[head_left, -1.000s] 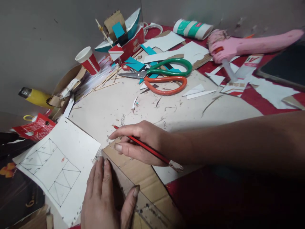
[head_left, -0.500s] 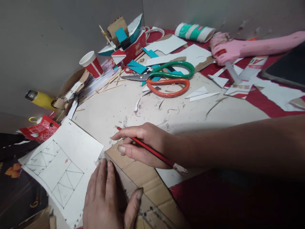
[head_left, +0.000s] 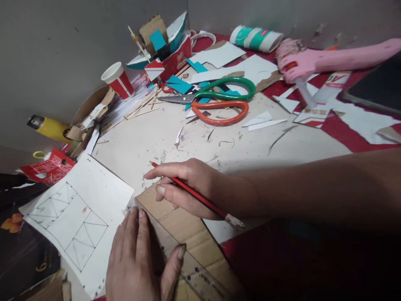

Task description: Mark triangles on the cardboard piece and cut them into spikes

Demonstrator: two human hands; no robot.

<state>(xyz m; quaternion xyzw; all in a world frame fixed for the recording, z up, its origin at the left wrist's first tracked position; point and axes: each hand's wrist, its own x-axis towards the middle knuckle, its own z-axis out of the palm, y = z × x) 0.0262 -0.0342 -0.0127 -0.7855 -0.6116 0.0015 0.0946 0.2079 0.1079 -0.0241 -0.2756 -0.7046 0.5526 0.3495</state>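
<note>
My left hand [head_left: 134, 255] lies spread over a clear ruler [head_left: 171, 240], its fingertips near the ruler's far end and its thumb on the near side. Under the ruler is a strip of brown cardboard [head_left: 188, 234]. In my right hand [head_left: 191, 188] is a red and black pencil [head_left: 197, 196], slanting across the fingers. Its point faces the upper left, clear of the cardboard, and its worn white end sticks out below the wrist. Left of my left hand, a white sheet [head_left: 103, 179] bears drawn rectangles divided into triangles.
Scissors [head_left: 219, 100] with green and orange handles lie beyond my hands among paper scraps. A pink glue gun [head_left: 313, 60] rests at the right. Toward the back stand a paper cup [head_left: 117, 79] and a cardboard boat [head_left: 175, 37]. A yellow bottle [head_left: 52, 127] lies left.
The whole scene has shifted slightly left and up in the view. Both hands, the pencil and the ruler keep nearly the same places relative to each other.
</note>
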